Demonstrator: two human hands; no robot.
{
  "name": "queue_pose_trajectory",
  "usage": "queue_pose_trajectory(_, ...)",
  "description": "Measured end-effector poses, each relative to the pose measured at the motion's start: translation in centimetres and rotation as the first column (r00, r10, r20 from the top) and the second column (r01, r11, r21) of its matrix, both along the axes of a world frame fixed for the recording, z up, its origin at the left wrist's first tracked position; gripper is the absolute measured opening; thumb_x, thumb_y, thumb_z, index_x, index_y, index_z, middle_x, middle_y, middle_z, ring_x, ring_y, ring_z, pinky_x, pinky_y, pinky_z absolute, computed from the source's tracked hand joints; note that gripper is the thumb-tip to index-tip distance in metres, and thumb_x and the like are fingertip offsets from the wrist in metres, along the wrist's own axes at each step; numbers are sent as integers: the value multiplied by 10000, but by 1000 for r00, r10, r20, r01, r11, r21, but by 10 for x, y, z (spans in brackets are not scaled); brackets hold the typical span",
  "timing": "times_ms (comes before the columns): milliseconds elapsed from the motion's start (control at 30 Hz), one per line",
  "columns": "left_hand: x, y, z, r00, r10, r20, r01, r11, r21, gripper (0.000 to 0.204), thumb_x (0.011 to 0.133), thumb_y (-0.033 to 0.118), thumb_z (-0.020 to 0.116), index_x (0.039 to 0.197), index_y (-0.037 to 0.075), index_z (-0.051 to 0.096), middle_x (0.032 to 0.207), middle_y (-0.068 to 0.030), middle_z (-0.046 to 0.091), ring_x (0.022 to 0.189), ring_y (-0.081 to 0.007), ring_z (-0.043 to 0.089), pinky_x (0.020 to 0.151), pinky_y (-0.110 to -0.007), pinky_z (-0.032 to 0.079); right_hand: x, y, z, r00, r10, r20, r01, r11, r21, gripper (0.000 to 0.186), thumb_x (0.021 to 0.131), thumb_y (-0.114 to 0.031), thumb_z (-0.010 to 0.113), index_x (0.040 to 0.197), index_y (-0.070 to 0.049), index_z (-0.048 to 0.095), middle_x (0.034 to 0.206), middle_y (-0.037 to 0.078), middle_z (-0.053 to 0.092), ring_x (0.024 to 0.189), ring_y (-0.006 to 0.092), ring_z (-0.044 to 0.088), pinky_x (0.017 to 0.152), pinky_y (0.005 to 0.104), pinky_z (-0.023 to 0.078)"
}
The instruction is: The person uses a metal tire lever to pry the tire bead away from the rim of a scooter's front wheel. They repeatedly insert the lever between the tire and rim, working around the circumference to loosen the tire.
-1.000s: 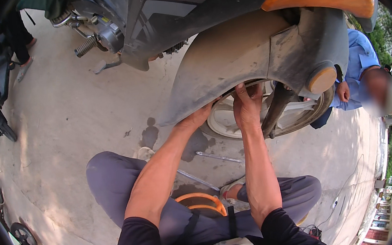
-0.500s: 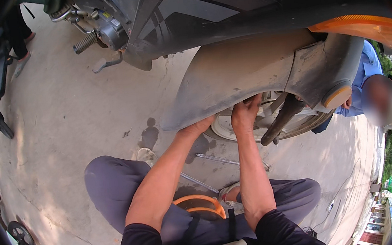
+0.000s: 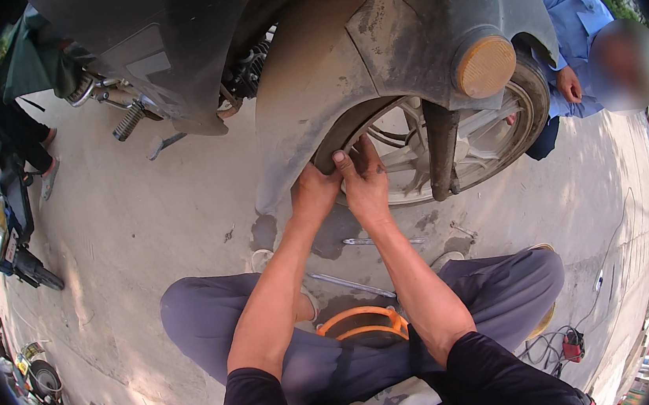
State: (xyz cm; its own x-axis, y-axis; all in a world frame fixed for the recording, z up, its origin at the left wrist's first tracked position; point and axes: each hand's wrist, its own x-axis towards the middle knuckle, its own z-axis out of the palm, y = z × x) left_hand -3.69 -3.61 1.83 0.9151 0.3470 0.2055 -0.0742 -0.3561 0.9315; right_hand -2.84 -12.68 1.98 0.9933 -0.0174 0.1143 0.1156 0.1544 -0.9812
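Observation:
My left hand (image 3: pixel 314 194) is closed on the lower edge of the dark front tire (image 3: pixel 347 127) of a motorcycle, its fingertips partly hidden behind the rubber. Right beside it, my right hand (image 3: pixel 366 186) pinches the same tire, thumb on the outer side and fingers reaching in by the rim. The pale spoked wheel (image 3: pixel 484 137) extends to the right of my hands. Above them hangs the dusty grey front fender (image 3: pixel 304 86), covering the upper part of the tire. A dark fork leg (image 3: pixel 443 150) crosses in front of the wheel.
Two metal bars (image 3: pixel 353 284) lie on the concrete between my legs, near an orange ring-shaped object (image 3: pixel 361 312). At the right, a person in a blue shirt (image 3: pixel 569 7) is close to the wheel. A red device (image 3: pixel 573 345) with a cable lies lower right. Other motorbikes stand left.
My view has shifted, showing more of the wheel and fender side. My hands, earlier apart and partly under the fender, are now close together on the tire, with the right thumb visible.

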Motion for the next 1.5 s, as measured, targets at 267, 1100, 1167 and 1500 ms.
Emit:
queue_pose_trajectory(267,-17,-6,-38,990,19,-136,-21,1000,-15,674,808,243,761,1263,-38,350,1156,-246,588,1078,-375,599,910,-407,469,-7,-17,-19,988,7,-151,6,996,86,418,958,-205,625,1274,62,561,1121,84,654,1015,119,567,898,250,443)
queue_pose_trajectory(1100,5,12,14,983,-176,-59,163,969,-185,806,806,408,765,1353,-26,362,1312,-166,485,1218,-262,458,1049,-353,330,-4,-48,-69,967,-4,-255,-54,974,-218,177,900,-154,623,1004,-14,654,936,107,669,853,189,609,807,340,481)
queue_pose_trajectory(1167,8,13,22,985,-168,-48,160,977,-138,755,827,385,751,1343,-26,383,1278,-162,519,1186,-254,485,1029,-341,352,-5,-50,-62,949,-61,-310,-13,972,-234,175,897,-144,624,1008,-13,655,937,107,672,848,192,610,810,344,481)
queue_pose_trajectory(1500,-3,3,11,997,-76,-6,76,997,-13,646,860,342,735,1282,-32,419,1219,-163,553,1118,-251,517,1008,-337,372,-4,-49,-93,986,92,-139,-117,975,-187,181,877,-26,623,1055,-13,648,984,88,668,889,150,614,824,304,485)
